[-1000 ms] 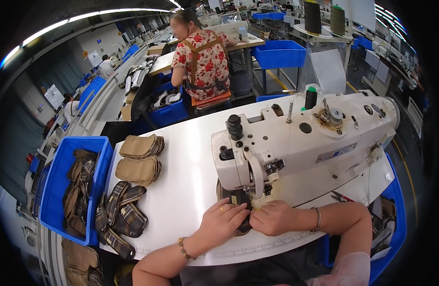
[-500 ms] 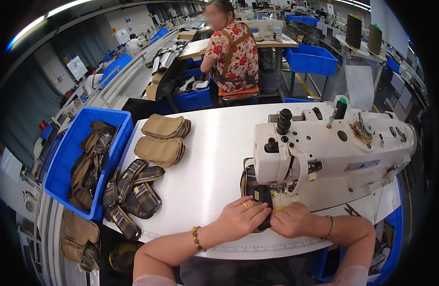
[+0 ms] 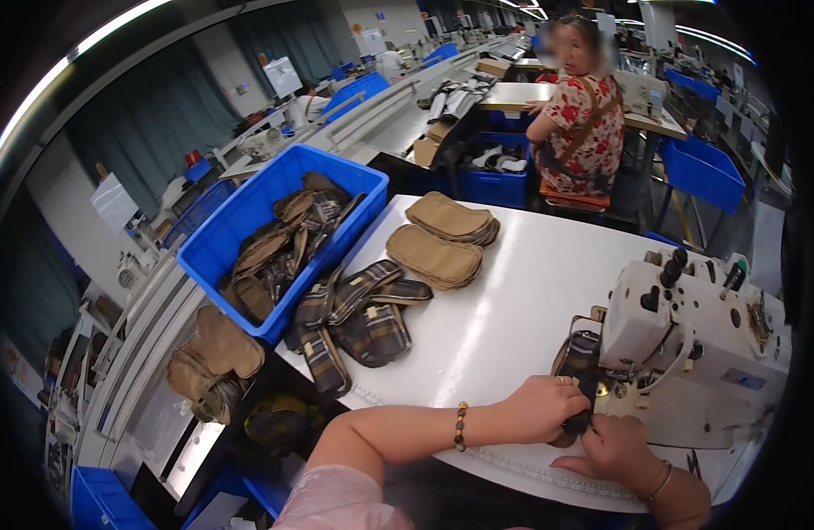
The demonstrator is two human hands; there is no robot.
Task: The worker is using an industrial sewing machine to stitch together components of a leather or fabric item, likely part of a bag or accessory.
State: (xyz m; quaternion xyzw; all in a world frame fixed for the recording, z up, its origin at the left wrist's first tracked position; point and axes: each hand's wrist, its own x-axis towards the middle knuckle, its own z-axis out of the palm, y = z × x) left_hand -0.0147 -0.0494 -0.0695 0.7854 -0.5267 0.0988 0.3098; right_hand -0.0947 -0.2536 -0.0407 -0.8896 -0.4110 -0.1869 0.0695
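A dark plaid fabric piece (image 3: 580, 352), padded-looking and curved, lies under the head of the white sewing machine (image 3: 658, 327). My left hand (image 3: 548, 408) is closed over its near end, fingers curled down on the cloth. Close by on the right, my right hand (image 3: 614, 449) grips the same end with bent fingers, its thumb pointing left over the table. Both hands hide the piece's near edge. Farther left, several plaid pieces (image 3: 371, 331) lie in a loose heap beside two stacks of brown sole-shaped pieces (image 3: 435, 256).
A blue bin (image 3: 195, 256) full of plaid and brown pieces stands at the table's left. More brown pieces (image 3: 217, 353) lie below it. Small scissors (image 3: 695, 463) rest by my right wrist. A person in a floral shirt (image 3: 592, 132) sits ahead at another table.
My view has swung left, so the machine and hands appear farther right. My left fingers have gone from lying flat to curled, and my right thumb now sticks out.
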